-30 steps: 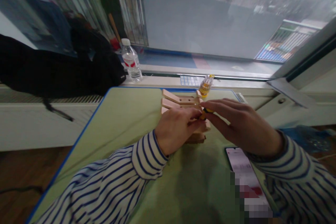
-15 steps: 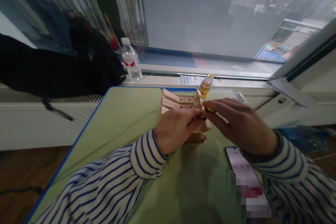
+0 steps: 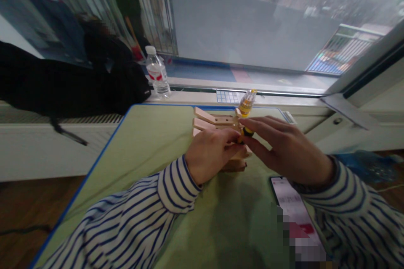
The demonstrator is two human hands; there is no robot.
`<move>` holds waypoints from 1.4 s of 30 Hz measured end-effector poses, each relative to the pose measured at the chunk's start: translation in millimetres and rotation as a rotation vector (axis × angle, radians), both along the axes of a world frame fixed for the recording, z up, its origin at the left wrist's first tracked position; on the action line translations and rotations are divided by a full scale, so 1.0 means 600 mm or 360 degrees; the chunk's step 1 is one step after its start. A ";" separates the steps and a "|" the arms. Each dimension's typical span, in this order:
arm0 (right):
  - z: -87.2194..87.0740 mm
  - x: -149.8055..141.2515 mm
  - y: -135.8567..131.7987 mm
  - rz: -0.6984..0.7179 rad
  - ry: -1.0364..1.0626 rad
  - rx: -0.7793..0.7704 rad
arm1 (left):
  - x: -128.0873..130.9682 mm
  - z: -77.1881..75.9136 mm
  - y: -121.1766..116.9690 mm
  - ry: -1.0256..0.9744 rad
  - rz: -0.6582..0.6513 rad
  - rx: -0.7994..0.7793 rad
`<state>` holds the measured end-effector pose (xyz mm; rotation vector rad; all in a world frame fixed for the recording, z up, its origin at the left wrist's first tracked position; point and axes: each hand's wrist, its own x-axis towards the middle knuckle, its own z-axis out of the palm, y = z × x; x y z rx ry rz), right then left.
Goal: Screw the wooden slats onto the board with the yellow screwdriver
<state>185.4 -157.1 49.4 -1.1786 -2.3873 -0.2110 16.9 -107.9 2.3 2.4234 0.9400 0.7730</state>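
A small yellow-and-black screwdriver (image 3: 248, 132) stands over a light wooden assembly (image 3: 217, 120) made of angled slats with drilled holes. The thumb and fingers of my right hand (image 3: 285, 147) are around the screwdriver's handle from the right. My left hand (image 3: 211, 151) is closed, its fingertips pinched at the lower part of the screwdriver, close against the wood. The screwdriver's tip is hidden by my fingers. Part of the assembly's near side lies behind my left hand.
A phone (image 3: 292, 201) lies near my right wrist on the green, blue-edged table (image 3: 148, 134). A small yellow-capped bottle (image 3: 247, 103) stands behind the assembly. A water bottle (image 3: 158, 73) and a black bag (image 3: 72, 84) are on the window ledge.
My right thumb has dropped slightly and my right fingers have shifted left around the screwdriver handle, showing more of its black part. My left hand stays nearly in place.
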 end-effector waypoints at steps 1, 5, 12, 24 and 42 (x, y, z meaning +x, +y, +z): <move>0.000 0.000 0.000 0.0009 0.0006 -0.0010 | 0.000 0.001 0.000 0.0007 -0.0001 0.0009; -0.002 0.001 0.000 0.0035 0.0026 -0.0013 | 0.000 0.003 -0.001 0.0052 0.0014 0.0043; -0.003 0.003 -0.002 0.0001 0.0027 0.0015 | 0.001 0.007 -0.004 0.0089 0.0013 0.0053; -0.004 0.002 -0.005 -0.0035 0.0084 0.0070 | 0.004 0.011 -0.003 0.0096 -0.0060 0.0079; -0.008 0.005 -0.006 -0.0036 0.0109 0.0103 | 0.004 0.013 -0.004 0.0103 -0.0095 0.0095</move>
